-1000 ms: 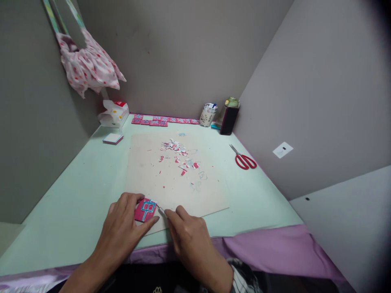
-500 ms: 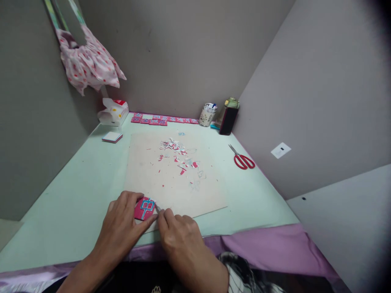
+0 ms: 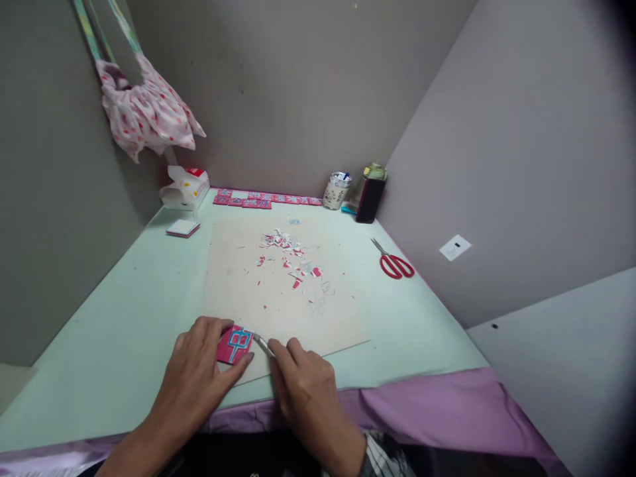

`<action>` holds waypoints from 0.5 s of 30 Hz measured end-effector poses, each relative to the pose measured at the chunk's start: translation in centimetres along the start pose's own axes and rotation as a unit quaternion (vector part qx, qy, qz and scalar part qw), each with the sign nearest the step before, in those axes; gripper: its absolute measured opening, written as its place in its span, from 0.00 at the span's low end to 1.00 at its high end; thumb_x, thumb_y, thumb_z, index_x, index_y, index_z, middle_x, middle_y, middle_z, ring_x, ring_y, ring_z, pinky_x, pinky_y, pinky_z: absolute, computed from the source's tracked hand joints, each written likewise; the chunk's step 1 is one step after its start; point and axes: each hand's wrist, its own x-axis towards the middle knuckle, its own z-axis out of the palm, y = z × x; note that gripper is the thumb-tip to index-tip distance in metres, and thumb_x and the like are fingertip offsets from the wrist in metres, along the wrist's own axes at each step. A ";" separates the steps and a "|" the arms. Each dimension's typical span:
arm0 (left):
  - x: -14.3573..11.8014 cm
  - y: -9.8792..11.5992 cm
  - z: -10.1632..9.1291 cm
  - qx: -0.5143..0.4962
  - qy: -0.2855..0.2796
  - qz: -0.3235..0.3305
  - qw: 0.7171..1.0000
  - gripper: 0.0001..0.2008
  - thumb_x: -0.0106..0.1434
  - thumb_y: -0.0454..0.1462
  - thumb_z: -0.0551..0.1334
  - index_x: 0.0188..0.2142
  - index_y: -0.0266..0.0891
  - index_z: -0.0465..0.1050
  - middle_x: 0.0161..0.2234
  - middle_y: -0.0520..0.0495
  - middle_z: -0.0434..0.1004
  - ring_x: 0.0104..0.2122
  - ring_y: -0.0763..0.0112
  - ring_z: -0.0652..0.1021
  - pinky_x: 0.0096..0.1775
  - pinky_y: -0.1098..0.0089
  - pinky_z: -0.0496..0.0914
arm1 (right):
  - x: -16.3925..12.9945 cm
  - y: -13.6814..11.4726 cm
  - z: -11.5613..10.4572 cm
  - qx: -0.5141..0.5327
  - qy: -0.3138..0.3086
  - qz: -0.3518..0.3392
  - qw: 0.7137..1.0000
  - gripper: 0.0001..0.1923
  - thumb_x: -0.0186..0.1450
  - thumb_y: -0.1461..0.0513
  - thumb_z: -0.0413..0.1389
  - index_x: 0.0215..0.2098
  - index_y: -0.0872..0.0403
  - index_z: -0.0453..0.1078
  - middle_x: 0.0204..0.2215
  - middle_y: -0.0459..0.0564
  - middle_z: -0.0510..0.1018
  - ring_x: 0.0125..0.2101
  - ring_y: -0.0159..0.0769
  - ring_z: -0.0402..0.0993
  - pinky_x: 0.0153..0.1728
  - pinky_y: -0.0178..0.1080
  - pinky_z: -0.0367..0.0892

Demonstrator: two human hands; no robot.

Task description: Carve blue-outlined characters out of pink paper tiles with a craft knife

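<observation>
A square red card (image 3: 227, 352) with a blue-and-white outlined character lies near the front edge of the beige board (image 3: 288, 328). My left hand (image 3: 195, 371) grips it, fingertips at its far left corner and thumb at its near right corner. In my right hand (image 3: 309, 384) is a slim metal craft knife (image 3: 264, 344), its tip at the card's right edge. Whether the blade is cutting in is too small to tell. Red and white paper scraps (image 3: 281, 240) are scattered further up the board.
Red-handled scissors (image 3: 393, 265) lie at the right. A small stack of cards (image 3: 183, 228) and an open white box (image 3: 186, 190) stand at the left. Along the back wall are red character cards (image 3: 256, 203), a pen jar (image 3: 336, 191) and a dark phone (image 3: 370, 200).
My right hand has shifted slightly right and away from my left thumb, showing more of the knife. The card has turned slightly under my left hand. The camera view has tilted up a little.
</observation>
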 end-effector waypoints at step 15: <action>0.0 0.0 -0.2 -0.010 -0.014 -0.024 1.000 0.19 0.69 0.53 0.62 0.50 0.43 0.70 0.45 0.43 0.77 0.45 0.51 0.79 0.47 0.53 0.67 | -0.3 0.4 -0.4 0.053 -0.011 0.000 0.999 0.12 0.72 0.67 0.56 0.52 0.51 0.71 0.35 0.46 0.78 0.26 0.39 0.76 0.26 0.41 0.58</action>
